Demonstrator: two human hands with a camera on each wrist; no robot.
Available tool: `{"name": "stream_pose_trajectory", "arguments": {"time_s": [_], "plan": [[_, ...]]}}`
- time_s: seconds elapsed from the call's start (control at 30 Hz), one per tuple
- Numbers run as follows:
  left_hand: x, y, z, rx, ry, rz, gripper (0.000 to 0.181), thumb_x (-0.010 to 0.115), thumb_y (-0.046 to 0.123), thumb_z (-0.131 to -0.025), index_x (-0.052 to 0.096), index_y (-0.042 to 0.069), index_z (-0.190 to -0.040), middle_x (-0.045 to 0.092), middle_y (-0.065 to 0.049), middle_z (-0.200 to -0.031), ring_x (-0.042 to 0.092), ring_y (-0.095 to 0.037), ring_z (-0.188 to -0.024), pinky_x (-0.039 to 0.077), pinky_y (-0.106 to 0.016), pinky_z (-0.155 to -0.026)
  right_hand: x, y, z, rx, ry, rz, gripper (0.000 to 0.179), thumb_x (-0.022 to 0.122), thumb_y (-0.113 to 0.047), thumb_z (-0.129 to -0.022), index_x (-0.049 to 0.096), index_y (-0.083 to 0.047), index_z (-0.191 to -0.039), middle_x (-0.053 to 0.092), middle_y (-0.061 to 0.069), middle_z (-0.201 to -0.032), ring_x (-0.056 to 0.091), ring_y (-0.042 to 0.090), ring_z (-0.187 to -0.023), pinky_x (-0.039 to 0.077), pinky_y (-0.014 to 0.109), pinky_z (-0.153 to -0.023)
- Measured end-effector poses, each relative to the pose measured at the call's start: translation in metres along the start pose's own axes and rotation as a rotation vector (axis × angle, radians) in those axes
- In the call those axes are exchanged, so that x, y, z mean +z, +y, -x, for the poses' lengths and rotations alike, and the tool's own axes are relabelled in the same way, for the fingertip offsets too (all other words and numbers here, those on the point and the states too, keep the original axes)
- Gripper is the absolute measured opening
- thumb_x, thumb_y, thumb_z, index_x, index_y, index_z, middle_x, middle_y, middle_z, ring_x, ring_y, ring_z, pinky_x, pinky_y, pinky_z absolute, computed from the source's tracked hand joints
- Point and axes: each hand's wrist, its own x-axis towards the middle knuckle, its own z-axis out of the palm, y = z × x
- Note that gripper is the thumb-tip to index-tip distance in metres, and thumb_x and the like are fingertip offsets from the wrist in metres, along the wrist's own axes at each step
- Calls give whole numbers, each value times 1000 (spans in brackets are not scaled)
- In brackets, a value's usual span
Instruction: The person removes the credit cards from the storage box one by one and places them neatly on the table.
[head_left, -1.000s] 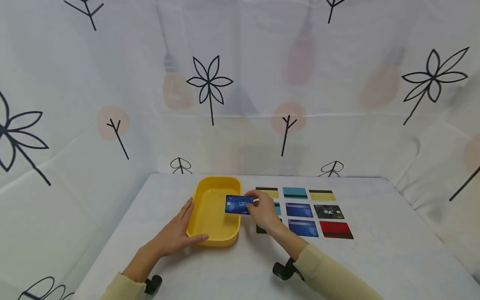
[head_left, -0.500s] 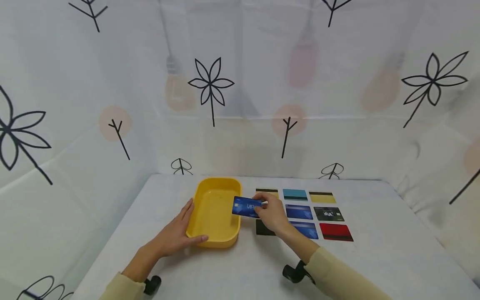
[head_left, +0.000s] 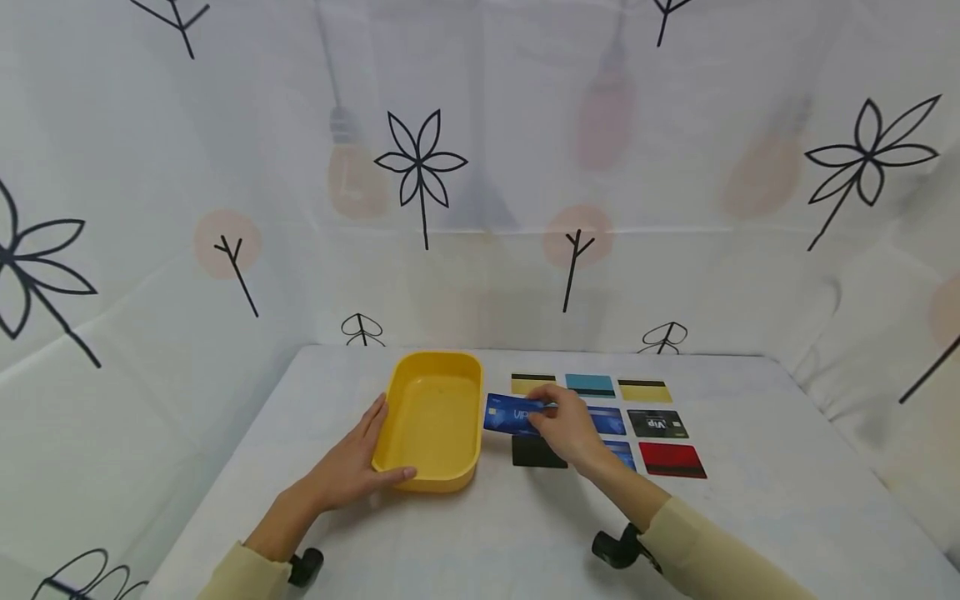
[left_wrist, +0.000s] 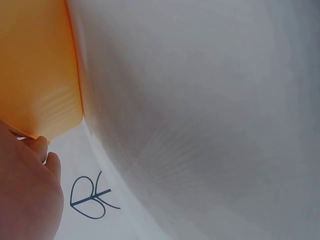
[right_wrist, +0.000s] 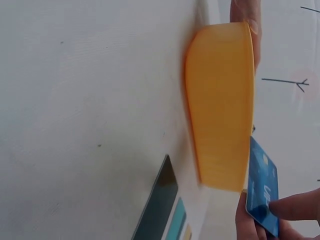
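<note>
In the head view my left hand (head_left: 345, 471) holds the near-left corner of a yellow plastic tray (head_left: 459, 485), thumb over the near rim and fingers along the left side. The left wrist view shows the fingertips at the rim. My right hand (head_left: 564, 425) pinches a blue VIP card (head_left: 504, 414) between thumb and fingers. The card hangs just right of the tray's right rim, above the table. Partly behind the right hand are a dark card (head_left: 536, 452) and a blue card (head_left: 611, 421). Inside the tray only its yellow bottom shows.
Other cards lie flat in rows on the white table (head_left: 765, 500): a yellow striped card (head_left: 645, 391), a light-blue card (head_left: 590, 386), a dark Vip card (head_left: 657, 426) and a red card (head_left: 672, 460). A patterned white cloth (head_left: 495, 283) stands behind and along both sides.
My right hand has moved to the right with the blue VIP card, from over the tray to beside its right rim. The left hand and tray have stayed in place.
</note>
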Motion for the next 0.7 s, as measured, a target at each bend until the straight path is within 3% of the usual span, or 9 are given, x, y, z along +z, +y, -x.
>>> {"name": "stream_pose_trajectory", "arguments": {"time_s": [0.17, 0.47, 0.7], "plan": [[0, -1, 0, 2, 8, -2, 122, 63, 80, -81, 9, 10, -166, 2, -6, -173, 24, -35, -154, 30, -59, -119, -8, 3, 7, 10, -33, 25, 23, 66, -1, -96, 69, -5, -118, 61, 17, -127, 65, 32, -105, 60, 45, -92], [2, 0, 0, -5, -8, -11, 123, 62, 81, -80, 8, 11, -166, 1, -4, -173, 24, -34, -155, 30, -58, -120, -22, 22, 35, 59, -136, 66, 21, 69, 1, -92, 70, -6, -113, 65, 8, -112, 64, 22, -94, 60, 37, -79], [1, -1, 0, 5, 3, -13, 123, 62, 81, -81, 8, 9, -165, 3, -6, -173, 25, -37, -154, 30, -59, -119, -21, 36, 47, 122, -165, 82, 19, 71, 1, -90, 71, -7, -107, 66, 5, -109, 61, 20, -90, 60, 39, -83]]}}
